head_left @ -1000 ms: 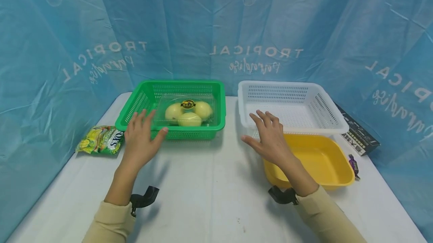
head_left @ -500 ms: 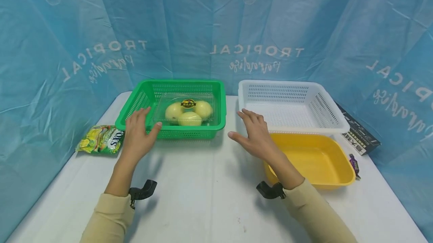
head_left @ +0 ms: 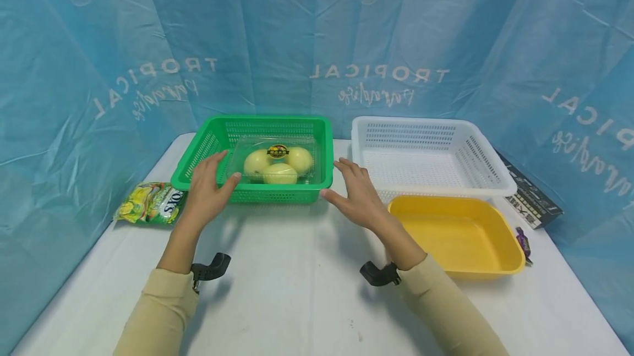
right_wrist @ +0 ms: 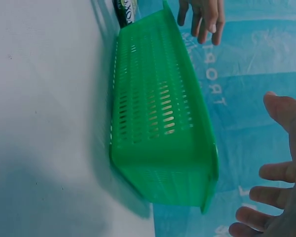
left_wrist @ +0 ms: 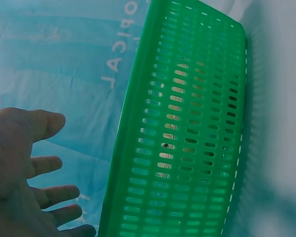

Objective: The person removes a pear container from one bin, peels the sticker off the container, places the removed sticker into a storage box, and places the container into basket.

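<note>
A green perforated basket (head_left: 277, 196) stands at the back left of the white table. Inside it lies a clear plastic box (head_left: 238, 159) with a dark label and three pale yellow-green round fruits (head_left: 279, 174). My left hand (head_left: 208, 191) hovers over the basket's front left corner, fingers spread, holding nothing. Just off the basket's front right corner is my right hand (head_left: 356, 196), its thumb pointing toward the rim, with nothing in its grasp. In both wrist views the fingers are apart from the green wall.
A white perforated basket (head_left: 436, 185) stands back right, with a yellow basin (head_left: 455, 235) in front of it. Beyond them are a black box (head_left: 532, 196) and a small purple wrapped candy (head_left: 523, 241). A green FOX'S bag (head_left: 151, 203) lies far left. Blue curtains enclose the table.
My right hand has moved left, from over the yellow basin and white basket to near the green basket's right corner. The left hand has shifted slightly right.
</note>
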